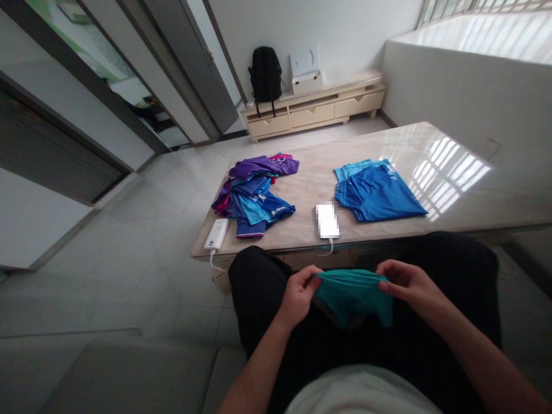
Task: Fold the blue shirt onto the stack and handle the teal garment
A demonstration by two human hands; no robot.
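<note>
Single head cam, seated wearer, looking forward and down.
Close to the lap and both hands at the bottom edge; low table (388, 149) in mid-frame; far wall and cabinet (314, 106) at top. No second view, nothing shared.

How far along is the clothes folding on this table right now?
Looks done: a flat blue stack on the table's right side. In hand: a teal garment stretched over the lap between the left hand and right hand. Left: the loose heap of purple and blue clothes at the table's left end, seemingly several pieces.
</note>
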